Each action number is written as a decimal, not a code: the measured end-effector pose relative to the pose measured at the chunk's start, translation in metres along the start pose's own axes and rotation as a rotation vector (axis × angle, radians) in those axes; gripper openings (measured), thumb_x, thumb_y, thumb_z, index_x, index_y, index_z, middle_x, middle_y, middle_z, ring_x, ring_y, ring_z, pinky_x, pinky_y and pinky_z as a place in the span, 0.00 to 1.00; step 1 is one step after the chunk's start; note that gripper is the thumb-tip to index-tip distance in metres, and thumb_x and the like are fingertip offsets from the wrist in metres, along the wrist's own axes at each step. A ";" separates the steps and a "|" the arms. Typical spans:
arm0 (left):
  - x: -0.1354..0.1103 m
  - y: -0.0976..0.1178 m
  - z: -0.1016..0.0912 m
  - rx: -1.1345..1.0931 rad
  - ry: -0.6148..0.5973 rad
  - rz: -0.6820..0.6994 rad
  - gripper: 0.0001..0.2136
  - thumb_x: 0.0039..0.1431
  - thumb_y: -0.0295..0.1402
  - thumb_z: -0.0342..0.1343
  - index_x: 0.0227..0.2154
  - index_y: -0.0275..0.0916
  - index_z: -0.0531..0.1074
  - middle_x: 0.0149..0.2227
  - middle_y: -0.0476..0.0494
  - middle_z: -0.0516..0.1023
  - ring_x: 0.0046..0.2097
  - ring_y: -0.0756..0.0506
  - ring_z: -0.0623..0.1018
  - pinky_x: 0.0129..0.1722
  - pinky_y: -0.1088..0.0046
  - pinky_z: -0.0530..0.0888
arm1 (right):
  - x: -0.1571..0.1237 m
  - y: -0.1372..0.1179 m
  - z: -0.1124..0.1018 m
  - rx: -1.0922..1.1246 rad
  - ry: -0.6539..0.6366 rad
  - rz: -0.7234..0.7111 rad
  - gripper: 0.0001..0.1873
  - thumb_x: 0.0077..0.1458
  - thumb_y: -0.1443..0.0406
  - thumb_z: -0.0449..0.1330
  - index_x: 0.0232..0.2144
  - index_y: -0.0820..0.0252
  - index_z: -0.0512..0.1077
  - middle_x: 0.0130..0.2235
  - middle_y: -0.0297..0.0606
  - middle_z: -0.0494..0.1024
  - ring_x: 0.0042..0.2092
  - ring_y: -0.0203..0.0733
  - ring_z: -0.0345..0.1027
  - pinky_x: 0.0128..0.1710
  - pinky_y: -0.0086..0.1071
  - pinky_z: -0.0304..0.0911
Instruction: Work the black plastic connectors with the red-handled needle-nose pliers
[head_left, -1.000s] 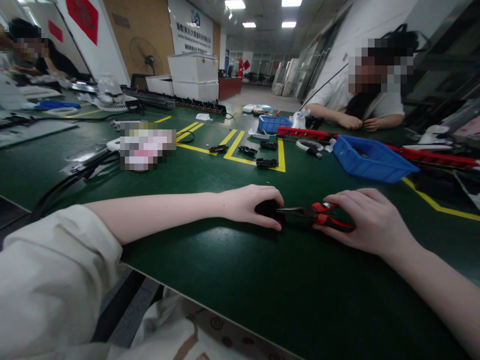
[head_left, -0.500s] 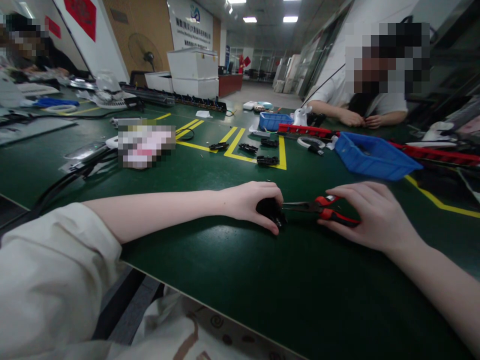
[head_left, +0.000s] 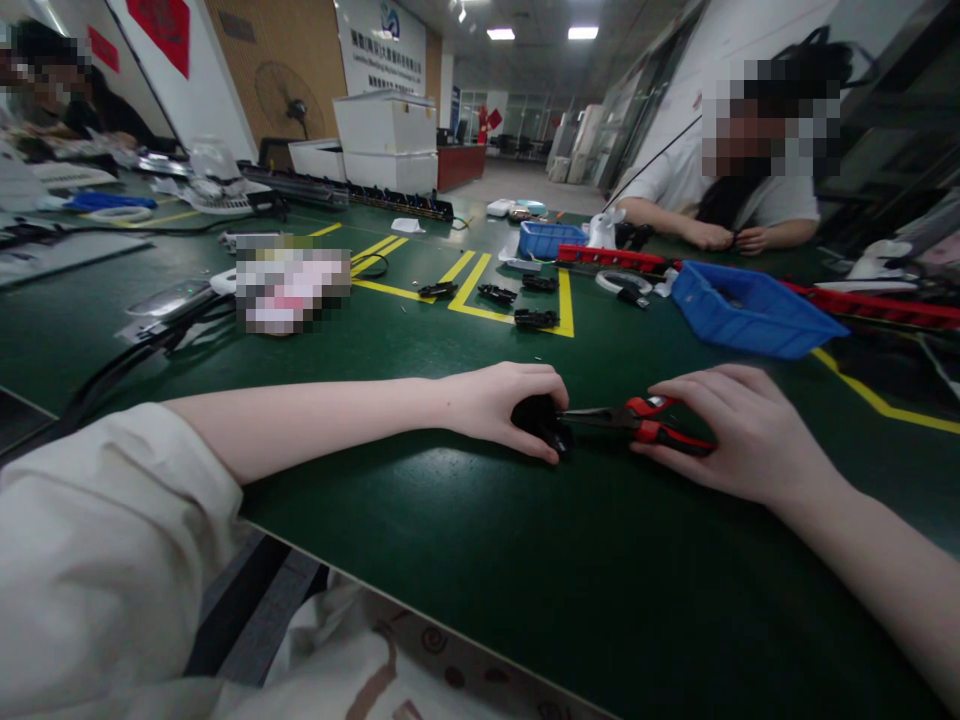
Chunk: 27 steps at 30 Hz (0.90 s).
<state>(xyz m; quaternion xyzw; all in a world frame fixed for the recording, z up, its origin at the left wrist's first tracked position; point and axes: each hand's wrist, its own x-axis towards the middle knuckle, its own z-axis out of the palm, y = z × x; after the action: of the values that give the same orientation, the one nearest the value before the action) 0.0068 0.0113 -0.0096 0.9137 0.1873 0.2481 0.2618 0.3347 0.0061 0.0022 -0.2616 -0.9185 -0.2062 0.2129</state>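
**Pliers point(head_left: 624, 417) shifted slightly left since half a second ago, toward the black part point(head_left: 555, 435)**

My left hand point(head_left: 501, 405) grasps that part, low over the worktop point(head_left: 420, 520); it looks dark, slightly glossy, largely hidden by my fingers. The plier tips reach its right side; whether they bite, I can't tell. My right hand point(head_left: 742, 430) holds the red handles. I'd judge this as plier work, calling next for a steady left grip.

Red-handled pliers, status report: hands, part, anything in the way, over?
Left hand holds black part. Right hand on red-handled pliers, tips at the part, bite unclear. Left hand partly blocks view of it.
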 end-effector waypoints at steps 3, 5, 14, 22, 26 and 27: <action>0.000 0.000 0.000 -0.008 0.001 0.005 0.22 0.54 0.44 0.72 0.45 0.36 0.75 0.47 0.37 0.78 0.47 0.41 0.78 0.46 0.64 0.75 | 0.000 0.000 -0.001 0.027 -0.027 0.019 0.17 0.61 0.54 0.64 0.50 0.50 0.70 0.40 0.46 0.82 0.40 0.59 0.77 0.43 0.57 0.68; 0.000 -0.001 0.000 -0.005 -0.005 0.003 0.22 0.55 0.45 0.72 0.46 0.36 0.75 0.48 0.37 0.78 0.47 0.40 0.78 0.46 0.64 0.75 | 0.000 0.000 -0.001 0.028 -0.021 0.004 0.17 0.61 0.53 0.64 0.49 0.50 0.70 0.40 0.45 0.82 0.40 0.58 0.77 0.42 0.55 0.68; 0.000 0.003 -0.002 0.014 -0.044 -0.004 0.21 0.56 0.45 0.70 0.46 0.37 0.74 0.47 0.38 0.78 0.48 0.40 0.78 0.47 0.65 0.75 | -0.001 0.001 -0.001 -0.010 -0.041 -0.029 0.17 0.62 0.52 0.63 0.49 0.50 0.70 0.40 0.45 0.81 0.39 0.56 0.76 0.40 0.53 0.68; 0.000 0.004 0.000 0.025 -0.046 -0.030 0.20 0.57 0.42 0.70 0.47 0.38 0.73 0.48 0.38 0.77 0.49 0.40 0.78 0.48 0.64 0.74 | -0.001 0.004 0.001 0.022 -0.053 0.003 0.18 0.61 0.52 0.64 0.50 0.52 0.70 0.40 0.46 0.81 0.39 0.57 0.77 0.42 0.54 0.69; 0.000 0.003 0.000 0.030 -0.049 -0.032 0.20 0.58 0.43 0.69 0.47 0.37 0.72 0.49 0.38 0.77 0.48 0.40 0.77 0.48 0.64 0.74 | -0.001 0.004 0.001 0.011 -0.049 0.009 0.19 0.62 0.51 0.63 0.50 0.52 0.69 0.41 0.46 0.82 0.40 0.56 0.77 0.43 0.54 0.69; 0.000 0.004 0.000 0.031 -0.049 -0.031 0.20 0.58 0.43 0.69 0.47 0.37 0.72 0.49 0.38 0.77 0.48 0.40 0.77 0.48 0.64 0.74 | -0.001 0.004 0.002 0.001 -0.038 -0.002 0.19 0.62 0.51 0.63 0.50 0.53 0.69 0.40 0.45 0.81 0.39 0.55 0.77 0.42 0.54 0.69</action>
<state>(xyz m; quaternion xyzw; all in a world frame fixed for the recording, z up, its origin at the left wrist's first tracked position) 0.0073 0.0083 -0.0078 0.9204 0.1989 0.2184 0.2560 0.3374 0.0093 0.0013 -0.2642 -0.9228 -0.2009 0.1955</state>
